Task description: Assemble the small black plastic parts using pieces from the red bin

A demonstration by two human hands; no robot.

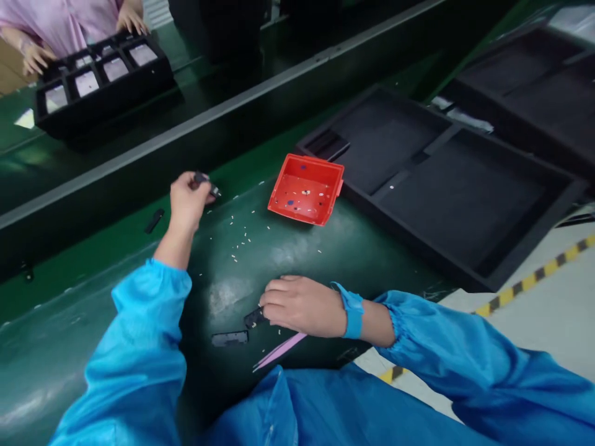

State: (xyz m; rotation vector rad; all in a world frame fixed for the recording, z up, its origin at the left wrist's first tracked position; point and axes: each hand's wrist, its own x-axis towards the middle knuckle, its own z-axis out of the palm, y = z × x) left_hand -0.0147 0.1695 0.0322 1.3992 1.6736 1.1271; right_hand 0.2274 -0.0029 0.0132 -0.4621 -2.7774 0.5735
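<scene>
My left hand point(187, 201) is stretched out over the green table point(260, 260), fingers pinched on a small black part point(207, 183). My right hand point(302, 305) lies low on the table near me, its fingertips closed on another small black part point(254, 318); pink tweezers point(279, 352) stick out from under it. A third flat black part point(229, 338) lies loose just left of that hand. A red plastic tray point(307, 189) with small specks inside sits past both hands. Both sleeves are blue.
Black foam trays point(465, 186) fill the right side. A dark conveyor point(139, 142) runs across the back, with a black strip point(154, 220) lying by its edge. Another person's hands point(35, 59) rest at a compartmented black tray point(102, 77) far left. White crumbs dot the table.
</scene>
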